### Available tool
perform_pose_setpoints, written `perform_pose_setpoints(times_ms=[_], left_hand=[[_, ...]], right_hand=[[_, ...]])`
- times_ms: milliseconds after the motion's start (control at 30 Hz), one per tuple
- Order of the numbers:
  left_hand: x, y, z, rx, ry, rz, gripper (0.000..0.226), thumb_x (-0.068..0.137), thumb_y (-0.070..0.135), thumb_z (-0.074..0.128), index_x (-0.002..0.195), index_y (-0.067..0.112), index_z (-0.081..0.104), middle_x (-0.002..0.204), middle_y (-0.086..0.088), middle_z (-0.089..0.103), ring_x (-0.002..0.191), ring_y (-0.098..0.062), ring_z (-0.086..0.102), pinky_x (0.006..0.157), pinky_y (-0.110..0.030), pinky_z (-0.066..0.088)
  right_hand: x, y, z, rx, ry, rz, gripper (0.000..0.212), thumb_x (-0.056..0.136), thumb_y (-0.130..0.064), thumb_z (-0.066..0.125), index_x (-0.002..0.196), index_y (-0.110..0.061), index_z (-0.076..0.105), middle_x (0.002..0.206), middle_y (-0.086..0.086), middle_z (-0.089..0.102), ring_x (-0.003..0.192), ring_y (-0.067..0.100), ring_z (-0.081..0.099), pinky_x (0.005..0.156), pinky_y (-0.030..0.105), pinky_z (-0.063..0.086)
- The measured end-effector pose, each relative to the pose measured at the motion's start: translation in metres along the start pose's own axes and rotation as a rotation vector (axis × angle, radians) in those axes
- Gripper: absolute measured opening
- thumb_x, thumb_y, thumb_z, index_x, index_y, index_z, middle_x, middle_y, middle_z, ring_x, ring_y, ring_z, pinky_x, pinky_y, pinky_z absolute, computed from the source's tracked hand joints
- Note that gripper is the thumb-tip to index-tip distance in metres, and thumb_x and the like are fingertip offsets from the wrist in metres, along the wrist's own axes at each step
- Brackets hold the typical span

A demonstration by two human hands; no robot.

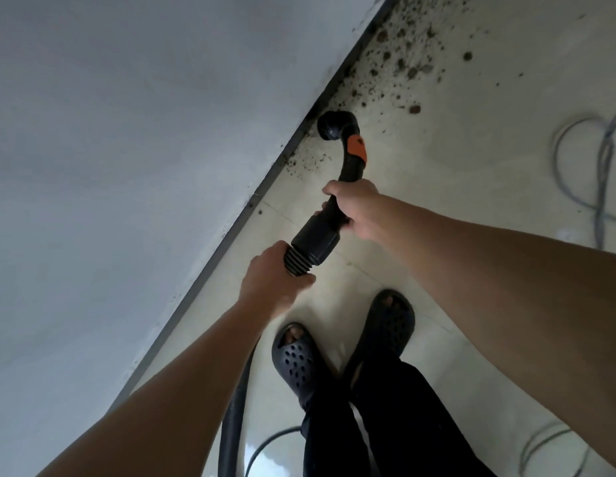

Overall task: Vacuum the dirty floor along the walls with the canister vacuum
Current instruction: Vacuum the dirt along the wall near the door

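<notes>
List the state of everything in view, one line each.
Nozzle: down at the foot of the wall, beside dirt.
Handle: gripped by right hand.
Hose: gripped by left hand at its ribbed end.
Dirt: scattered along the wall ahead, not yet vacuumed.
Cable: lying loose on the floor.
Sandals: worn.

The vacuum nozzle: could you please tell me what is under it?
Pale floor beside the baseboard, with dirt crumbs scattered nearby. Whatever lies directly beneath the nozzle is hidden by the nozzle itself.
</notes>
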State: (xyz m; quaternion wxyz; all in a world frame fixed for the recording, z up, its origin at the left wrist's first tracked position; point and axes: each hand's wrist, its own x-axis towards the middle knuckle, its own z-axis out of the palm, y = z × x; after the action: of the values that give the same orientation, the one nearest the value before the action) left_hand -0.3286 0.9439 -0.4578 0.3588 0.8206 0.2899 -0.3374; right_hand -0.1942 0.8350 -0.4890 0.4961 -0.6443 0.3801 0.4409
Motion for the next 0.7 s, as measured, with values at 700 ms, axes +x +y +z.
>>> perform_pose_setpoints(times_ms=[700], left_hand=[[-0.072, -0.096, 0.019, -0.018, -0.159, -0.187, 0.027, 0.065, 0.021, 0.074, 0.083, 0.023, 0.054, 0.072, 0.005, 0.060, 0.060, -0.012, 0.052, 0.051, -0.023, 0.039]], right_hand=[[-0.036, 0.114, 0.072, -0.233, -0.027, 0.032, 0.046, 0.082, -0.020, 0.065, 0.122, -0.008, 0.045, 0.105, 0.019, 0.065, 0.088, 0.037, 0.070, 0.079, 0.050, 0.060]])
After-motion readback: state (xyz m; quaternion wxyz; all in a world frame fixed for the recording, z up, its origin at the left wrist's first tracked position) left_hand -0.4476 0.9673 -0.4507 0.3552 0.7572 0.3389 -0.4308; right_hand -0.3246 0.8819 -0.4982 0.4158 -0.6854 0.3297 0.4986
